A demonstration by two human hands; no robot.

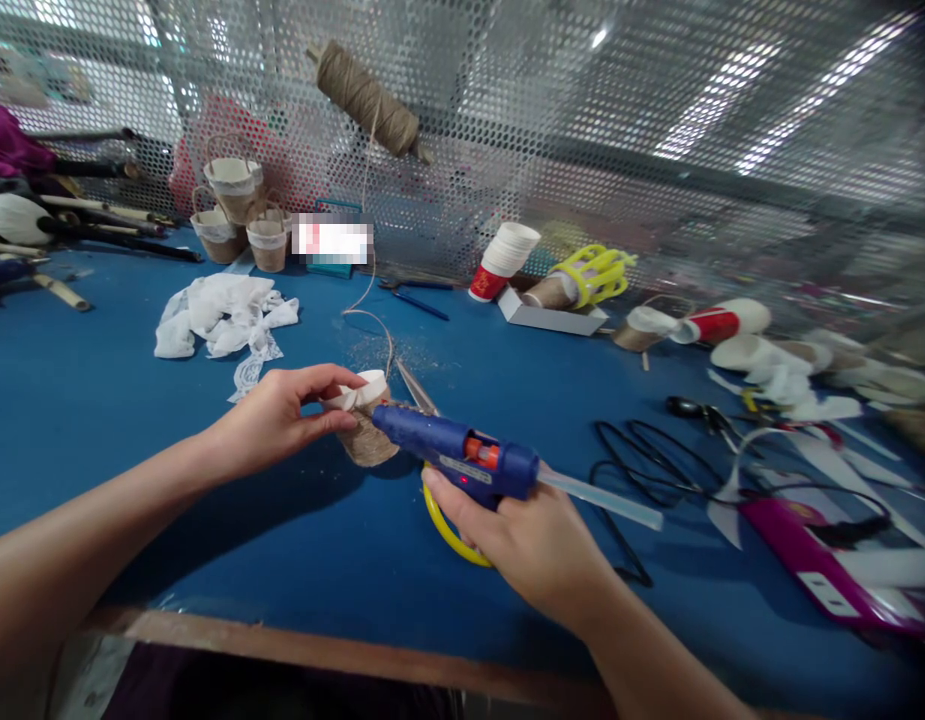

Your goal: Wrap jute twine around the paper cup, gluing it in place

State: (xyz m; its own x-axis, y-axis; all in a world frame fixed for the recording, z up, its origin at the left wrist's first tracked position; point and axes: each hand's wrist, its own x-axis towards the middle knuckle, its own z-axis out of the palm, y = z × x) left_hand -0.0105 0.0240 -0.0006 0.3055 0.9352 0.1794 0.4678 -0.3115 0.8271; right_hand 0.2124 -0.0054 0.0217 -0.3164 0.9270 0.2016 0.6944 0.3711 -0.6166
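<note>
Right hand, nearest: fingers closed round the grip of a blue glue gun, whose nozzle meets the twine-wrapped cup. Left hand: fingers pinch the cup's white-banded rim and hold it tilted low over the counter, apparently to steady it against the nozzle. Beyond lie lace scraps. Farthest are the finished baskets and a twine spool, its strand trailing toward the cup.

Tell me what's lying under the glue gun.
What look like scissors lie on the table beneath the glue gun: metal blades stick out behind it, a yellow handle loop in front. Their middle is hidden by the gun and the right hand.
</note>
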